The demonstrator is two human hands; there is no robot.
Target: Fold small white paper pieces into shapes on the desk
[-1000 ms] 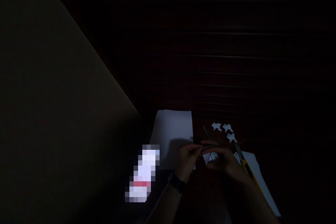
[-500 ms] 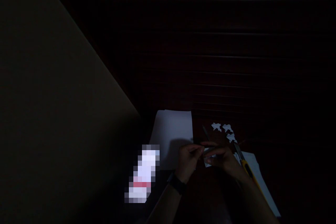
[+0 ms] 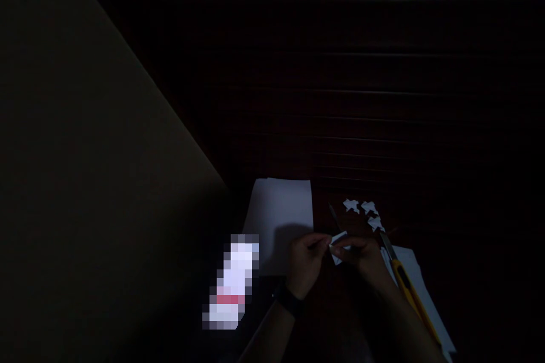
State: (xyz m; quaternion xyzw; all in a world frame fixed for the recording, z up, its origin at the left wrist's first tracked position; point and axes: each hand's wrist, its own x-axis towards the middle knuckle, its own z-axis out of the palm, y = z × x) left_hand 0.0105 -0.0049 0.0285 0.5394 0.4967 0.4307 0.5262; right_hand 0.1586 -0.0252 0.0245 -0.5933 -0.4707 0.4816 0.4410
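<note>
The scene is very dark. My left hand (image 3: 307, 258) and my right hand (image 3: 361, 258) meet low in the middle, both pinched on a small white folded paper piece (image 3: 339, 239) held between their fingertips. A dark band sits on my left wrist. A white paper sheet (image 3: 281, 210) lies just behind my left hand. Three small white folded paper shapes (image 3: 363, 210) lie on the dark table beyond my right hand.
A yellow utility knife (image 3: 404, 281) lies on another white sheet (image 3: 419, 289) at my right forearm. A thin dark pen-like stick (image 3: 333, 214) lies between the sheet and the shapes. A pixelated bright patch (image 3: 233, 281) sits left. A dark slanted panel (image 3: 85, 181) fills the left side.
The paper piece has been folded smaller and lifted slightly between my fingertips. Both hands stayed in nearly the same place.
</note>
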